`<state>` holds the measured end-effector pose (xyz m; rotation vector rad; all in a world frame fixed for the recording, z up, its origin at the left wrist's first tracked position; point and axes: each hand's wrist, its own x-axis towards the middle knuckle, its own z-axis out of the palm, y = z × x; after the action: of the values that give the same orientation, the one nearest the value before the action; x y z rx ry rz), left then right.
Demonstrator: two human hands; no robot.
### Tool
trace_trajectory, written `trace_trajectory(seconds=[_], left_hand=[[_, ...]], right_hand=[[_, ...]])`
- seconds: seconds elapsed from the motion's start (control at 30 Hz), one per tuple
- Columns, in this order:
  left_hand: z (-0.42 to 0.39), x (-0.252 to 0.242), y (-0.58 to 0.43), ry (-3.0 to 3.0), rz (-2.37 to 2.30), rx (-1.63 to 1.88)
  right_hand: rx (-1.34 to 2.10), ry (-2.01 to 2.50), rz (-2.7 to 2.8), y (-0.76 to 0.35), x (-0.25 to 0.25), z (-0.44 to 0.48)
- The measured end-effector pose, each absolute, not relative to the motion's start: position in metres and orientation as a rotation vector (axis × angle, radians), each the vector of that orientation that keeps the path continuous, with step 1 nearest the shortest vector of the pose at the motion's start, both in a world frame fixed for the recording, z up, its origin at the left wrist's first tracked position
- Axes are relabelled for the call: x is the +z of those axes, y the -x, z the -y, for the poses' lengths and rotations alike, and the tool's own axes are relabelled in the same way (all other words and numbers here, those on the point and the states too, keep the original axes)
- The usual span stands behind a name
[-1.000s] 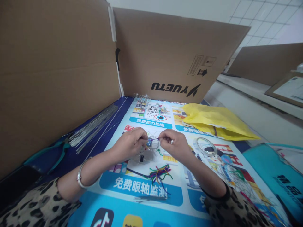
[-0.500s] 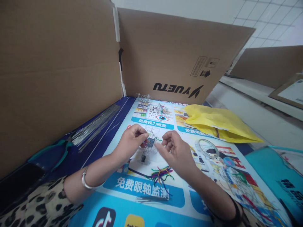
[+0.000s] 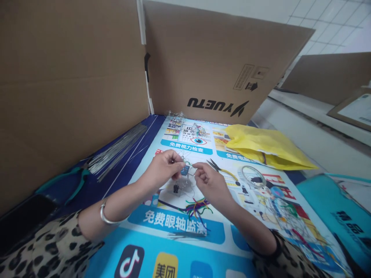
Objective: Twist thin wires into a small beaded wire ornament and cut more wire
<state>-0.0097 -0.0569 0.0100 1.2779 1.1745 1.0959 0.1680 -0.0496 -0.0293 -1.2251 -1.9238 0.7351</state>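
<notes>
My left hand [image 3: 164, 166] pinches a small dark blue square piece [image 3: 184, 170] with thin wires around it. Just to its right, the fingertips of my right hand [image 3: 211, 180] are closed, seemingly on a fine wire strand [image 3: 191, 175] that runs toward the blue piece. A little black piece [image 3: 176, 189] sits below the left fingers among faint wire loops. Nearer to me lies a bundle of coloured cords [image 3: 197, 208], with several thin dark wires [image 3: 187, 234] below it. Behind the right hand rest yellow-handled pliers [image 3: 224, 170].
Straight silver wires [image 3: 120, 150] and a teal-handled tool [image 3: 77, 187] lie at left. Cardboard panels [image 3: 214, 61] stand behind. On the right are a yellow bag [image 3: 269, 146], a clear ring [image 3: 254, 178], a wire-and-bead heap [image 3: 292, 220] and a teal pouch [image 3: 324, 200].
My right hand's fingers, apart before, have closed together beside the blue piece. The pliers behind that hand have come into sight. My left hand stays nearly in place.
</notes>
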Motion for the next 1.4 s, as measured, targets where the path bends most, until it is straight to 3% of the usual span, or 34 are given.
trace_trajectory(seconds=[0.3, 0.7, 0.9, 1.07, 1.4], left_hand=[[0.055, 0.017, 0.014, -1.441, -1.169, 0.963], [0.039, -0.015, 0.04, -2.083, -1.403, 1.105], [0.028, -0.025, 0.045, -1.789, -1.52, 1.056], [0.024, -0.032, 0.044, -1.502, -1.346, 1.075], [0.02, -0.047, 0.034, -1.464, -1.109, 1.1]], right_hand=[[0.983, 1.213, 1.788, -0.182, -0.035, 0.035], [1.119, 1.265, 1.738, -0.182, -0.039, 0.038], [1.081, 1.264, 1.73, -0.182, -0.041, 0.038], [0.985, 1.289, 1.711, -0.175, -0.029, 0.053], [0.886, 1.406, 1.801, -0.157, -0.034, 0.073]])
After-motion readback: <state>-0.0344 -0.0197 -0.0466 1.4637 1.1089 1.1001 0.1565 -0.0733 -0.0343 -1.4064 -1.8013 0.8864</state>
